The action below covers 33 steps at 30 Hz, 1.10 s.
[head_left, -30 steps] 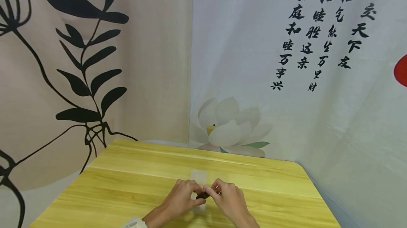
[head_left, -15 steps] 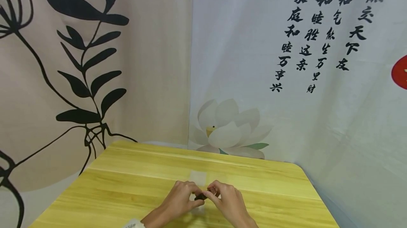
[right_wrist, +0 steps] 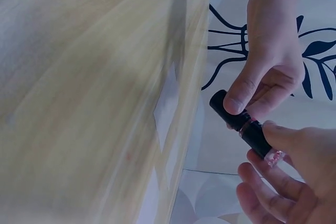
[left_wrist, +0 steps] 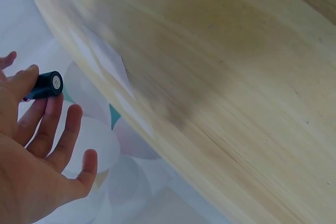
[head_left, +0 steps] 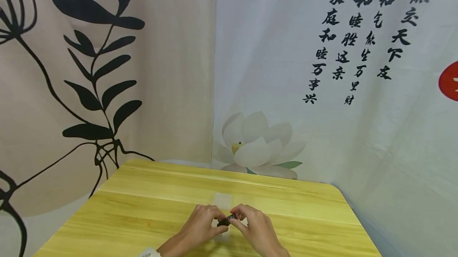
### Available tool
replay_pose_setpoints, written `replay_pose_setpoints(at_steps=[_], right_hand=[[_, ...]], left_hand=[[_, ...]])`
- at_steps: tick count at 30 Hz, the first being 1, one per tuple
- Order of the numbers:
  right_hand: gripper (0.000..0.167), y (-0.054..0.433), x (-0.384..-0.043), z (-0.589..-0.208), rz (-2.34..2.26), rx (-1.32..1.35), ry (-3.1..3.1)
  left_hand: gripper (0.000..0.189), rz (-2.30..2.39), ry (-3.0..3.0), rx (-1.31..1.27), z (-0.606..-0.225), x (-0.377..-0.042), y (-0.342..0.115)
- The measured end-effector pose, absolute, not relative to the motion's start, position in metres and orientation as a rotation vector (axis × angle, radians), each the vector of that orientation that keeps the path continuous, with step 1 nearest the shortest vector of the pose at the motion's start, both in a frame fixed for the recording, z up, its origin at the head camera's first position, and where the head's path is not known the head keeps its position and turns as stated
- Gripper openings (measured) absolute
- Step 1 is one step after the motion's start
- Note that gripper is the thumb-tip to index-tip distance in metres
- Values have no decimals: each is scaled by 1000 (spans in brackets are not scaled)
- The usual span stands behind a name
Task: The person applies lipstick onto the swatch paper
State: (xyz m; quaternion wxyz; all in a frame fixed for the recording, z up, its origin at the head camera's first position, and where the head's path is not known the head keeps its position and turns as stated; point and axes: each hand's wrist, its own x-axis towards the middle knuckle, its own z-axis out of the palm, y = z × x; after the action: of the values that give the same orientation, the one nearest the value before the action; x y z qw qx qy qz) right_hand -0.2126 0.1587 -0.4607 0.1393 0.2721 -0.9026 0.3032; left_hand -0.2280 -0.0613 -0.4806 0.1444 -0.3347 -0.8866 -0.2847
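Pinching the slim tube [right_wrist: 255, 137] by its black end is the left hand [head_left: 202, 223], while the right hand [head_left: 259, 227] grips near the clear pinkish end, the tube held above the wooden table [head_left: 161, 193].

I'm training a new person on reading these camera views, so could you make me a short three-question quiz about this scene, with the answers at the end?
1. True or false: the left hand and the right hand both grip the small dark tube.

2. Multiple choice: in the right wrist view, which hand is nearer the tube's pink end?
A. Left
B. Right
C. Both equally near

3. Fill in the blank: in the head view, the large round mark at the right edge of the backdrop is coloured ____.

Key: 1. True; 2. B; 3. red.
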Motion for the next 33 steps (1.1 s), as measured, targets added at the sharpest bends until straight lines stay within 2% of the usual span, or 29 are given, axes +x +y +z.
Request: replay_pose_setpoints(at_steps=[20, 33], right_hand=[[26, 167, -212, -446, 827, 630, -2583], [22, 201, -224, -440, 763, 486, -2579]], left_hand=[[13, -842, -2557, -897, -484, -229, -71], [10, -948, -2610, -817, -484, -226, -84]])
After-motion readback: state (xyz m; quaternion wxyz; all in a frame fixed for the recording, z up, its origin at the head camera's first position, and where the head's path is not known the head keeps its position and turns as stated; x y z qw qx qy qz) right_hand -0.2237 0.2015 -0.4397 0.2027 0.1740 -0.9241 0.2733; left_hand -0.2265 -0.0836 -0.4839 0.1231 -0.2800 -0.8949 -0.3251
